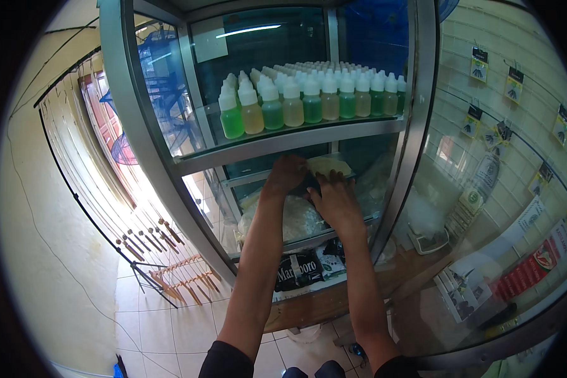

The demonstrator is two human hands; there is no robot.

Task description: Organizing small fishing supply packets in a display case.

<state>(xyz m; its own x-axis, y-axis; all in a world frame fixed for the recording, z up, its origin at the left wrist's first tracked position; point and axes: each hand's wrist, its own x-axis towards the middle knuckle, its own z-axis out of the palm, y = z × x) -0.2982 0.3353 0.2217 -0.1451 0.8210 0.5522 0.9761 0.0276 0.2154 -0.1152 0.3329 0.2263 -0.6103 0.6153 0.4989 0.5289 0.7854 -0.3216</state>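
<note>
Both my arms reach into the lower compartment of a glass cabinet with metal framing (288,150). A pale yellowish, flat, flexible item (329,165), perhaps a sheet or packet, lies at the back between my hands. My left hand (286,175) is at its left edge with the fingers curled; whether they grip it is hidden. My right hand (339,203) has its fingers apart, the fingertips touching the near edge of the item. Below my hands, a clear plastic bag (300,217) holds small whitish pieces.
On the shelf above stand rows of dropper bottles (293,104) with green and amber liquid. Black packets (300,269) lie at the cabinet's base above a wooden ledge (307,309). A rack with hanging wooden-handled items (184,279) stands left. Glass and hanging packs (514,85) are at right.
</note>
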